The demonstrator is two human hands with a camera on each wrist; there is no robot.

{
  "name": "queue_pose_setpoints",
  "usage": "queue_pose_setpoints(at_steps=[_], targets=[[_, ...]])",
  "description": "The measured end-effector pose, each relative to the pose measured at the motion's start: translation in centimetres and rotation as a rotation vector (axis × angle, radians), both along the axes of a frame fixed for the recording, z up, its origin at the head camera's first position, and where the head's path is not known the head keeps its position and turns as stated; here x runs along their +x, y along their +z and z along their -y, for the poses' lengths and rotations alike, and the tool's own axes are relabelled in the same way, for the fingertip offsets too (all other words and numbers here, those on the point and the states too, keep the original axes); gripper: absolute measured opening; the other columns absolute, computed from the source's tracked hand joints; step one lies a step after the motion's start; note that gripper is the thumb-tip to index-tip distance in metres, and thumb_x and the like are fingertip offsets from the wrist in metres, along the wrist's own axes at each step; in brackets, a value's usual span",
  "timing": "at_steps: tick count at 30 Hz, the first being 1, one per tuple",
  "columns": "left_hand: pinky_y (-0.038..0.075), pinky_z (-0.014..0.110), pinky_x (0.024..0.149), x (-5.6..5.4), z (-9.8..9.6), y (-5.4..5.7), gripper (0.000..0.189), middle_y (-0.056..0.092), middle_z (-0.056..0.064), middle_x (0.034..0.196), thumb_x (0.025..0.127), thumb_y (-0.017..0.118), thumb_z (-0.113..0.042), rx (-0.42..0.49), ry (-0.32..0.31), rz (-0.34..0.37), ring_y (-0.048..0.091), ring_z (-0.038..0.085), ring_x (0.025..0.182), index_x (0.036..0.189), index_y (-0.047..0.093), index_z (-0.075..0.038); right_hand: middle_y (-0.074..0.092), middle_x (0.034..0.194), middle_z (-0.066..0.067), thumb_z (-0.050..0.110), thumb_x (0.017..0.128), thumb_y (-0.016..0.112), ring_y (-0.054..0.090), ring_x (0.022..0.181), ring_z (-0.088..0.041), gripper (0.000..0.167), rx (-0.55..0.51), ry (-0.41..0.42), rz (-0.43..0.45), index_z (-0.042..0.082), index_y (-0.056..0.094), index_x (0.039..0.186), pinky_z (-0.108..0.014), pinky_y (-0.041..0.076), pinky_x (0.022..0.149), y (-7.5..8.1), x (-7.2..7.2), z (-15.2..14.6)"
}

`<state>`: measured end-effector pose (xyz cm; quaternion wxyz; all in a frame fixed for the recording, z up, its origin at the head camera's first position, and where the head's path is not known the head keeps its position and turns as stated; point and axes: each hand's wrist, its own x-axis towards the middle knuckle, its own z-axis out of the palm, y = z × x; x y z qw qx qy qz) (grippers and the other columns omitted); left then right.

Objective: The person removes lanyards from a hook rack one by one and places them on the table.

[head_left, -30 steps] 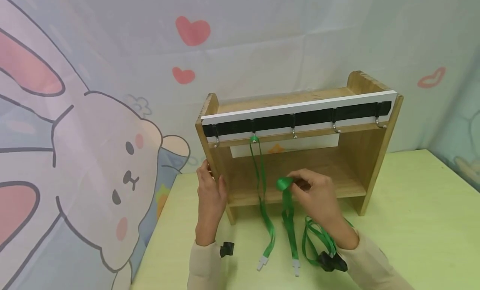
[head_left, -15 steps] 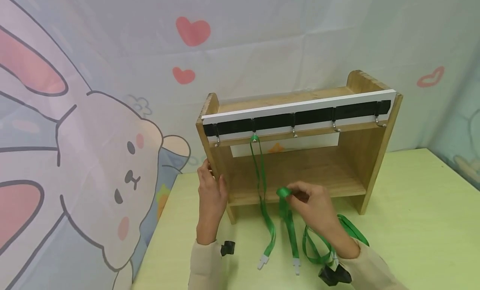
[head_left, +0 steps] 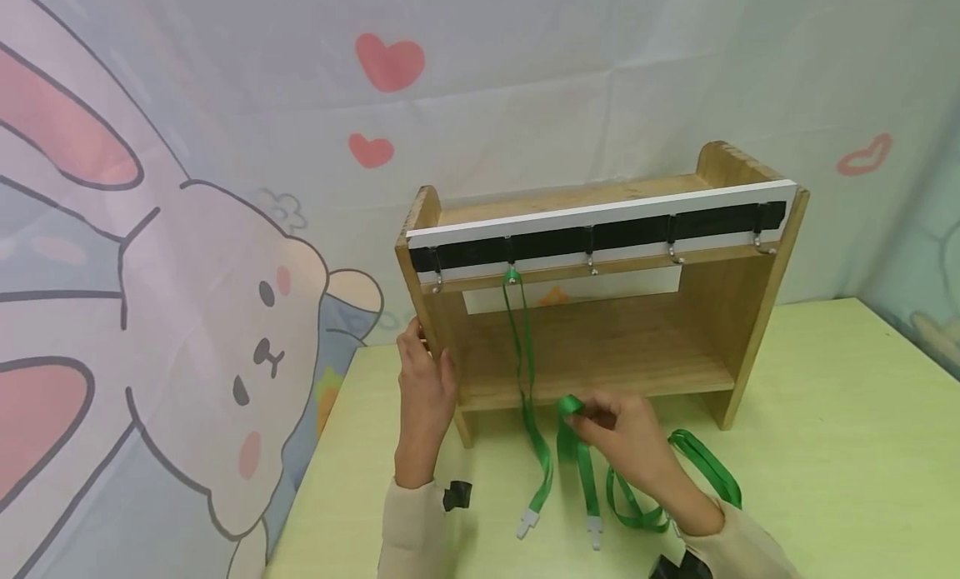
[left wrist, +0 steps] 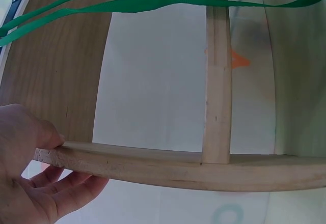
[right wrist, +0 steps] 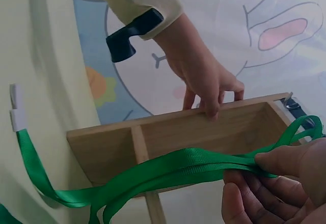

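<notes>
A small wooden shelf [head_left: 600,346] stands on the table, with metal hooks [head_left: 592,267] along its front strip. My left hand [head_left: 425,396] grips the edge of its left side panel, thumb on one face and fingers on the other in the left wrist view. From the second hook from the left hangs one green lanyard [head_left: 542,450], ending in a white clip. My right hand [head_left: 630,437] pinches another green lanyard [head_left: 587,479] between thumb and fingers, below the shelf's front edge. Its loop sticks up past the fingertips in the right wrist view, and its white clip [head_left: 595,531] hangs lower.
More green lanyard [head_left: 705,462] lies on the pale yellow table [head_left: 840,446], partly behind my right wrist. A curtain [head_left: 525,87] printed with a cartoon rabbit and hearts hangs behind the shelf.
My right hand has come down toward me with the pinched lanyard, uncovering more of the lanyard on the table. The left hand keeps its grip on the side panel.
</notes>
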<state>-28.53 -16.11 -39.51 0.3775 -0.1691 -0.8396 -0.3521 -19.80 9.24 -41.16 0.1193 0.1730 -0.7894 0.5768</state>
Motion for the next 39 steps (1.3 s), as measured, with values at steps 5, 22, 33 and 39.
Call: queue_pose_setpoints(at_steps=[5,22,33,39], targets=[[0.058,0.054,0.073,0.0,0.0,0.0,0.055,0.044,0.030,0.119,0.097,0.057,0.007,-0.003,-0.002,0.006,0.064,0.050,0.096,0.142,0.026,0.004,0.072,0.084,-0.004,0.004,0.093,0.070,0.069,0.070,-0.016,0.010,0.024,0.028,0.057,-0.001,0.074,0.100,-0.027,0.055,0.065,-0.8,0.0,-0.1],[0.058,0.053,0.070,0.0,0.0,0.0,0.057,0.044,0.030,0.117,0.096,0.058,0.009,-0.010,-0.001,-0.014,0.064,0.049,0.091,0.142,0.026,0.004,0.071,0.073,0.000,0.006,0.091,0.071,0.066,0.060,-0.016,0.008,0.182,0.010,0.135,-0.002,0.072,0.092,-0.027,0.053,0.057,-1.9,-0.1,-0.1],[0.058,0.054,0.070,0.0,0.0,0.0,0.056,0.044,0.030,0.117,0.096,0.058,0.008,-0.009,0.007,-0.016,0.064,0.049,0.091,0.141,0.027,0.004,0.067,0.068,-0.001,0.002,0.089,0.072,0.064,0.055,-0.016,0.005,0.217,0.056,0.208,-0.001,0.070,0.085,-0.027,0.050,0.052,-2.6,-0.7,-0.8],[0.057,0.055,0.070,0.1,0.0,0.1,0.056,0.044,0.030,0.117,0.096,0.059,0.008,-0.006,0.005,-0.008,0.063,0.049,0.091,0.141,0.027,0.004,0.073,0.083,-0.012,0.001,0.089,0.071,0.069,0.062,-0.023,0.027,0.212,0.090,0.267,-0.017,0.067,0.109,-0.032,0.057,0.059,-3.3,-1.0,-1.1]])
